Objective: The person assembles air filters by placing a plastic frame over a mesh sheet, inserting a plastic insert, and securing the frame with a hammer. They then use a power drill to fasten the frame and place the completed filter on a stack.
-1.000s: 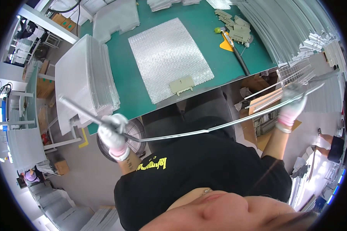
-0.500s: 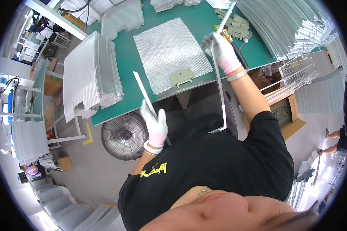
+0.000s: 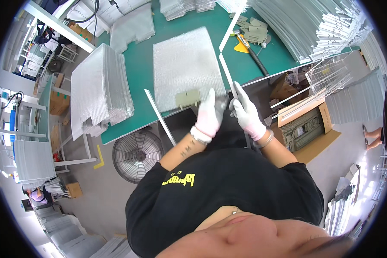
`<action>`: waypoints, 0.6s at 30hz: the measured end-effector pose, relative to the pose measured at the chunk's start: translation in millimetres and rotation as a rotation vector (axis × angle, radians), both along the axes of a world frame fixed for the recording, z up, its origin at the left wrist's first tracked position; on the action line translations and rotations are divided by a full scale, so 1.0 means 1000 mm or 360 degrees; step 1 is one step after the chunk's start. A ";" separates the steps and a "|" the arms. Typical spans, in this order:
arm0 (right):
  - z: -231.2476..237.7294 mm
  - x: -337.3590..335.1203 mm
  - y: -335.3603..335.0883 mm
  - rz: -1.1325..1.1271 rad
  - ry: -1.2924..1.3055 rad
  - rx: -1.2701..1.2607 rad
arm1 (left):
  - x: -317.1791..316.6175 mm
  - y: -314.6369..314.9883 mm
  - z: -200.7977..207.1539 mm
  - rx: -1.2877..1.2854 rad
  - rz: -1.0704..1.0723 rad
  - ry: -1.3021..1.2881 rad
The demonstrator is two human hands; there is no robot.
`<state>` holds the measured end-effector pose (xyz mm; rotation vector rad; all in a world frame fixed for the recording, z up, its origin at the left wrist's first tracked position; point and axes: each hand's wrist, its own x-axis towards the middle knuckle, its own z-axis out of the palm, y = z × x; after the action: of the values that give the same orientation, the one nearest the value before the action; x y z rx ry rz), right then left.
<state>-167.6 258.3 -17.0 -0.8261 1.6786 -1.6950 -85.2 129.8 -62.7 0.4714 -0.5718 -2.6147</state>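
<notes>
A slim white metal frame (image 3: 226, 71) runs from the table toward my body, with one side bar (image 3: 159, 114) on the left and a bent strip on the right. My right hand (image 3: 246, 114), in a white glove with grey fingertips, is closed around the right bar's near end. My left hand (image 3: 211, 112), gloved alike, is beside it with fingers stretched and parted, grey palm side turned right, a little blurred. It is at the near corner of a silvery mesh panel (image 3: 187, 64). A flat olive-green plastic piece (image 3: 188, 98) lies on the panel's near edge.
A stack of mesh panels (image 3: 99, 86) stands on the left of the green table (image 3: 139, 64). A black-handled hammer (image 3: 253, 56) and olive pieces (image 3: 254, 31) lie at right, by stacked panels (image 3: 284, 30). Below are a floor fan (image 3: 138, 155) and an open carton (image 3: 318, 146).
My left hand has left the left bar and moved right, beside my right hand. My right hand has slid down toward me along the frame, uncovering the hammer. The frame has shifted slightly.
</notes>
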 end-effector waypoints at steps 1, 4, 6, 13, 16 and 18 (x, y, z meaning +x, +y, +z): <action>-0.007 0.001 0.000 0.0013 -0.0257 -0.0095 | -0.017 -0.011 0.008 0.0163 0.0099 -0.0005; -0.011 -0.009 -0.007 0.0083 -0.0543 -0.0189 | -0.055 -0.044 0.015 0.0297 0.0210 0.0105; -0.014 -0.014 -0.011 0.0161 -0.0663 -0.0246 | -0.064 -0.049 0.017 0.0230 0.0275 0.0123; -0.015 -0.016 -0.010 0.0223 -0.0751 -0.0273 | -0.070 -0.050 0.005 0.0042 0.0435 0.0119; -0.011 -0.011 -0.006 0.0245 -0.0801 -0.0222 | -0.075 -0.053 0.002 0.0011 0.0463 0.0098; -0.011 -0.009 -0.003 0.0255 -0.0788 -0.0205 | -0.078 -0.051 0.003 -0.0095 0.0499 0.0123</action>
<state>-177.0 255.2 -27.7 -0.5214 1.1505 -1.7317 -163.6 79.3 -59.9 0.4034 -0.5047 -2.3004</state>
